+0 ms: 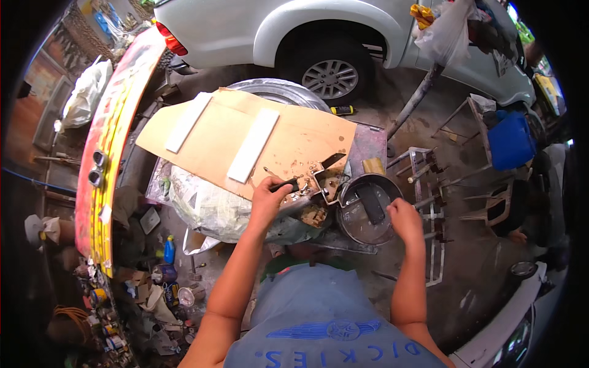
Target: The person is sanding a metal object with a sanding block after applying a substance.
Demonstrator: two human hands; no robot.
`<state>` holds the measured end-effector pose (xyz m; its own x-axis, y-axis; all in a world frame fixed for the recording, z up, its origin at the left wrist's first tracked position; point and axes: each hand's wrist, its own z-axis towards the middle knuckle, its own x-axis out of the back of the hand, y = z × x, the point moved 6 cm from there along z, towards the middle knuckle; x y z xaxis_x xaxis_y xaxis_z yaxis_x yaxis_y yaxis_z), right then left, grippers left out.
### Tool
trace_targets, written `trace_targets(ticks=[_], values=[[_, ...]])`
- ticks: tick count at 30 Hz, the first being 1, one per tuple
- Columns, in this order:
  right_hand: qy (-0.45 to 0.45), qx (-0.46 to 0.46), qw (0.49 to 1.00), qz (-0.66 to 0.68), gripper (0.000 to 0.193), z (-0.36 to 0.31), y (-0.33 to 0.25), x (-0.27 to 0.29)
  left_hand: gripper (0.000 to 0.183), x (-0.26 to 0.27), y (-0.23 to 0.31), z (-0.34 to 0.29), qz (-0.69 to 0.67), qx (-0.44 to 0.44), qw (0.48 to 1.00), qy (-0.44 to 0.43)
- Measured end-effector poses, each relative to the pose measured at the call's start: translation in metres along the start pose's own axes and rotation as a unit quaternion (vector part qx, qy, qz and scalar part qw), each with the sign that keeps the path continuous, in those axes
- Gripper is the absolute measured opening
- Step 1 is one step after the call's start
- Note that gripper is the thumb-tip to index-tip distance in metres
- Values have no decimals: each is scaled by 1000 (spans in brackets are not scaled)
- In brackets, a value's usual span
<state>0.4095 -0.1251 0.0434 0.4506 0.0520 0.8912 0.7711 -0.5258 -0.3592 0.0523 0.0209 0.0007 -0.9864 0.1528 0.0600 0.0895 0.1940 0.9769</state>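
Observation:
My left hand point(269, 197) is closed on a small black part point(286, 184) at the near edge of a brown cardboard sheet point(313, 132). To its right lie small metal pieces, a bent metal bracket point(326, 189) and a flat black piece point(334, 161). My right hand point(405, 218) is over the right rim of a round metal basin point(392, 190), its fingers curled together. Whatever it may hold cannot be made out. Inside the basin a black rectangular piece point(370, 206) lies in what looks like shallow liquid.
Two white strips point(253, 146) lie on the cardboard, above a plastic-covered bundle point(202, 199). A pale pickup truck point(215, 30) stands beyond. A metal rack point(437, 233) and blue container point(512, 141) are to the right. Cluttered cans and bottles fill the lower left.

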Motion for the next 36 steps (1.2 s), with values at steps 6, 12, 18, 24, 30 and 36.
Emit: trace_targets(ticks=[6,12,18,24,30,36], values=[[77,194,975,78,14,-26,-165,7,18,-40,-28,31,26,-3,990,-140],[65,229,957,-166,45,-9,-192,-69,26,-55,-15,22,142,-117,955,-233],[14,118,972,-204,35,6,-186,-88,23,-47,-16,14,116,-160,949,-244],[65,148,968,-194,19,8,-186,-91,23,-62,-9,17,120,-216,935,-253],[91,146,965,-198,12,8,-173,-98,20,-60,-1,13,128,-294,904,-283],[106,168,960,-198,6,2,-178,-101,18,-56,-13,17,124,-257,909,-303]])
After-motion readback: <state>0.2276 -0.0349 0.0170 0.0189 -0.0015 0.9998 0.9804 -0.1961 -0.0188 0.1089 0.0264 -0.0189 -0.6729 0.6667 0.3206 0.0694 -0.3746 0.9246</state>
